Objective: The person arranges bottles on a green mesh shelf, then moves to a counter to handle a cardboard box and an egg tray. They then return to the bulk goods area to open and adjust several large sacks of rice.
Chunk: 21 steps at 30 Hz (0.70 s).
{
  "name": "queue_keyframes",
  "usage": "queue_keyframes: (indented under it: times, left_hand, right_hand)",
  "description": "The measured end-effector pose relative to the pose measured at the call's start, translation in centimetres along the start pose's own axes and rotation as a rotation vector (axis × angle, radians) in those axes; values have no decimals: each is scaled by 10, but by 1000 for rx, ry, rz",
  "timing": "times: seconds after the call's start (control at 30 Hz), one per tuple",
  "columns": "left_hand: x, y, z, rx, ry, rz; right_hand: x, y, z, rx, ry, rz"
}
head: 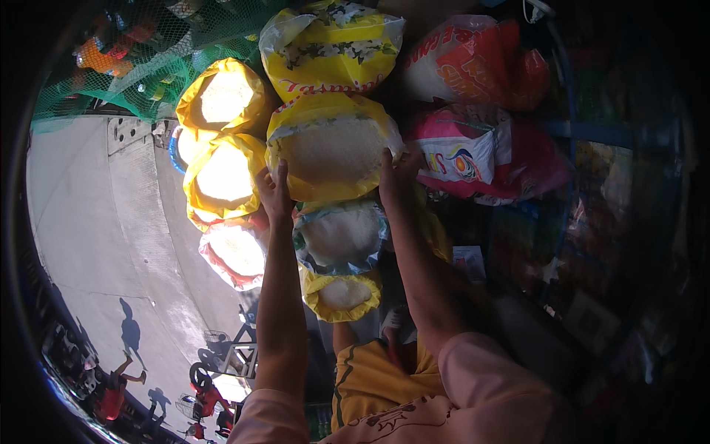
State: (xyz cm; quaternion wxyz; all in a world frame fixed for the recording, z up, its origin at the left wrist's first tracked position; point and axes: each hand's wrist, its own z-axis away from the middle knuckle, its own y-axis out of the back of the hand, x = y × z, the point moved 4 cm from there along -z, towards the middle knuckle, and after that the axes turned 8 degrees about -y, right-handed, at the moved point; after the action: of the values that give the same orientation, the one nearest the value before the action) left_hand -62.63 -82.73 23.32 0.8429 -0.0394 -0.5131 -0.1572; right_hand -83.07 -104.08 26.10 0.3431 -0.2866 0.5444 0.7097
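An open yellow plastic sack (321,191) of white rice (335,149) lies before me, its rim turned outward. My left hand (275,191) holds its left edge, thumb up on the rim. On the opposite side, my right hand (396,175) grips the sack's right edge; its fingers are partly in shadow. Directly below is a green-and-white sack (310,261) of rice. A smaller yellow sack (321,311) of rice sits nearest my legs. Behind the held sack stands a large yellow sack (333,61) with printed flowers and writing.
Sunlit rice sacks (252,202) line the left. A closed pink sack (532,166) and a red-and-clear sack (477,66) sit at right. Green netting (166,83) covers bottles at upper left. Beyond the sunlit pavement (83,222) are a person in red (112,397) and a red motorbike (211,399).
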Motion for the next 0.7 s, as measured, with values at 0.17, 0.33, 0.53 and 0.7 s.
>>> queue_keyframes:
  times: [0.17, 0.33, 0.53, 0.7]
  left_hand:
    - [33, -16, -18, 139, -410, -633]
    - [25, -32, -70, 175, -95, -385]
    - [9, -12, -127, -559, 417, 277]
    - [21, -6, -119, -416, 174, 97]
  right_hand:
    - [-50, -2, -11, -38, 344, 442]
    - [-26, -48, -63, -55, 41, 371]
    - [15, -75, -132, -824, -790, -106]
    - [-34, -42, -107, -195, 38, 172]
